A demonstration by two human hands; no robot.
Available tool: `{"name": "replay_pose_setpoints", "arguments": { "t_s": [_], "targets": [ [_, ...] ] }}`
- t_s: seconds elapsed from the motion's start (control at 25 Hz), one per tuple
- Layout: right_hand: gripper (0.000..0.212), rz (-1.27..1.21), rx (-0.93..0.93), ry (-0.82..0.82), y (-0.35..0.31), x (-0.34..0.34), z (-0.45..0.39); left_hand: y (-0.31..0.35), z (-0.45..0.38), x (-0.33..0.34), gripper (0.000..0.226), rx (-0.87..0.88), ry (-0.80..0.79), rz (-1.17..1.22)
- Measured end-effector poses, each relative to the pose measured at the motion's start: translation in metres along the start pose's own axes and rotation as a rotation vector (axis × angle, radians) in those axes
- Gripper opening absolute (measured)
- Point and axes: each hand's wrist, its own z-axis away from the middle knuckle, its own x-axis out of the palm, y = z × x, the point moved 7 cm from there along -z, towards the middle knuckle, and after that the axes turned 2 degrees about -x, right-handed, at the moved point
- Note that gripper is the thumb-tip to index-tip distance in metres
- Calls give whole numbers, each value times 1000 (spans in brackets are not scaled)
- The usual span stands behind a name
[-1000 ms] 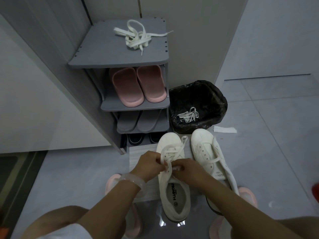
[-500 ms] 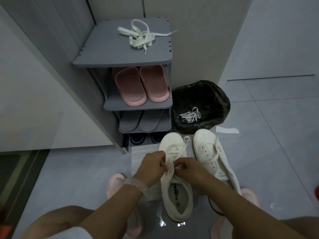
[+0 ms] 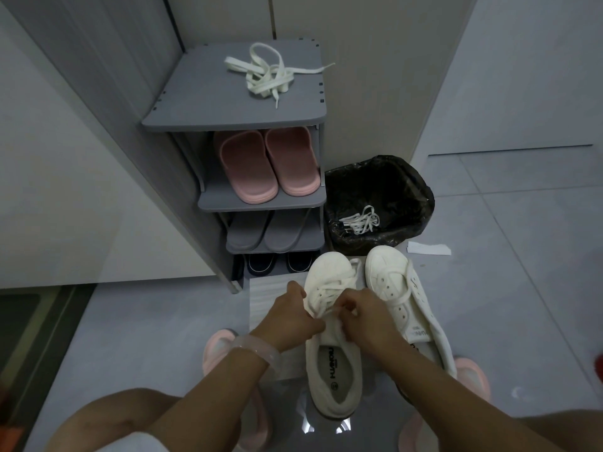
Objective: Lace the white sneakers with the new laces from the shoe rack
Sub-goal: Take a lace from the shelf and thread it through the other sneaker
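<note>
A: White lace, flat and woven, is what both grips are on. The left hand is closed, thumb and forefinger pinching the strand at the sneaker's 9 o'clock edge; the right hand is curled shut on the other end at 3 o'clock.

B: What has changed over the last second?

A: The two hands have drawn closer together over the eyelets, and the right one has moved up toward the toe. I judge they are working a crossing partway up the left sneaker; the upper eyelets look unlaced, though the hands hide them.

B: And the other shoe?

A: The right sneaker lies just beside it at 3 o'clock, with a lace only loosely through its front holes. So the task seems about mid-way at best.

B: The new laces?

A: A loose bundle of laces remains on top of the grey shoe rack at 12 o'clock, well apart from the hands.

B: The room?

A: Grey tiled floor, a pale ribbed mat under the sneakers, pink slippers on the rack's shelf, and a black-lined bin at 1 o'clock holding discarded laces.
</note>
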Motion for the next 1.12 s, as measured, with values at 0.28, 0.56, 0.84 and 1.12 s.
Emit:
{"name": "replay_pose_setpoints", "arguments": {
  "t_s": [0.28, 0.56, 0.84, 1.12],
  "targets": [
    [13, -207, 284, 940, 34, -149, 15, -7, -4, 4, 36, -73, -64, 48],
    [29, 675, -291, -98, -29, -2, 7, -4, -3, 4, 29, -51, -68, 19],
    [33, 835, -256, 93, -34, -23, 0, -9, -9, 0, 24, -115, -10, 73],
    [35, 865, 89, 248, -8, -100, -5, -10, -8, 5, 28, -120, -79, 61]
  ]
}}
